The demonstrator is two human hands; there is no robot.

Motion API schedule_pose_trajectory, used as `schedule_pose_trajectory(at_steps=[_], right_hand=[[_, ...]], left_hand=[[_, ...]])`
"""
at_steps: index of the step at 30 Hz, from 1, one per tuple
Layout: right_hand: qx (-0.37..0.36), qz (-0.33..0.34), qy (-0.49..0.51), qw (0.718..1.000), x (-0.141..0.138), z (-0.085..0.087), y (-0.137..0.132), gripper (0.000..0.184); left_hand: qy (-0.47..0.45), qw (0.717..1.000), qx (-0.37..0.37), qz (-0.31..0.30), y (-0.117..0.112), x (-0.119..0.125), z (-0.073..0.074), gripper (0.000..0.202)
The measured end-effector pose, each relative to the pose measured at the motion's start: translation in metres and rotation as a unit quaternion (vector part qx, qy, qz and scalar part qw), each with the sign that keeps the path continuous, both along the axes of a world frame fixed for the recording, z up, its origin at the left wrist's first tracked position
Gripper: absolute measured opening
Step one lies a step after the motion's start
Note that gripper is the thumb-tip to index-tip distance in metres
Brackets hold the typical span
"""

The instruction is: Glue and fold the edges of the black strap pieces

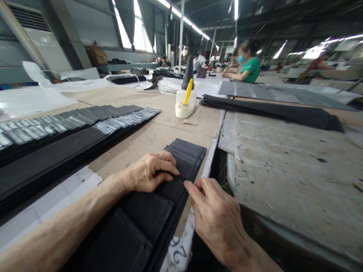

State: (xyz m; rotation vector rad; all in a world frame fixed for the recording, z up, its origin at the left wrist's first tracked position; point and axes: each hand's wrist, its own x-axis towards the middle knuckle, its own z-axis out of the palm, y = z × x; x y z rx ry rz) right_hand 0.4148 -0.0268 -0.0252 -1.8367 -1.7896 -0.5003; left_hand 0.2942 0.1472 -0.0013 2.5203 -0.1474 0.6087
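A stack of overlapping black fabric pieces (pixel 149 209) runs along the table's edge in front of me. My left hand (pixel 154 170) rests over the stack, its fingers bent and its thumb and forefinger closed on the edge of one piece. On the right side of the same piece, my right hand (pixel 217 211) has its other fingers curled in, with thumb and forefinger together at the corner. The exact grip of the right fingertips is partly hidden. Behind the hands, more black pieces (pixel 188 147) lie fanned out with their edges stepped.
Beyond the stack stands a white glue container (pixel 181 98) with a yellow brush (pixel 188 92) on it. Long rows of black strips (pixel 70 132) lie at left. A gap separates my table from a worn board (pixel 283 166) at right. A co-worker in green (pixel 251 70) sits farther back.
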Motion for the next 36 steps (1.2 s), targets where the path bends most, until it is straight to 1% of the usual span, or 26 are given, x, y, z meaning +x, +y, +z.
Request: schedule_pose_trajectory(at_steps=[3,7,11,14,17,21,26,30,36], right_hand=[[0.012,0.008,-0.011,1.0,0.0,0.0,0.001,0.031],[0.02,0.045,-0.011,0.999,0.002,0.005,0.004,0.03],[-0.001,0.095,-0.016,0.995,0.004,0.011,0.01,0.029],[-0.017,0.112,-0.003,0.994,0.003,0.015,0.014,0.027],[-0.035,0.1,0.014,0.994,0.0,0.016,0.018,0.026],[-0.06,0.072,0.009,0.996,-0.006,0.015,0.022,0.026],[-0.053,0.077,0.0,0.996,-0.01,0.009,0.023,0.026],[-0.046,0.092,-0.002,0.995,-0.009,0.007,0.024,0.029],[-0.064,0.093,-0.025,0.993,-0.004,0.009,0.028,0.032]], left_hand=[[0.002,1.0,-0.015,0.02,0.004,-0.003,0.0,0.021],[0.007,1.0,0.008,0.02,0.006,-0.004,0.0,0.026],[0.018,0.999,0.03,0.015,0.006,-0.004,-0.001,0.027],[0.02,0.999,0.027,0.011,0.006,-0.004,-0.002,0.028],[0.02,1.0,0.019,0.002,0.007,-0.004,-0.003,0.029],[0.014,1.0,0.017,-0.002,0.008,-0.003,-0.004,0.029],[-0.001,1.0,0.012,-0.014,0.014,-0.004,-0.002,0.026],[-0.011,1.0,-0.011,0.012,0.02,-0.008,-0.003,0.024],[-0.002,1.0,0.006,0.017,0.022,-0.01,-0.007,0.022]])
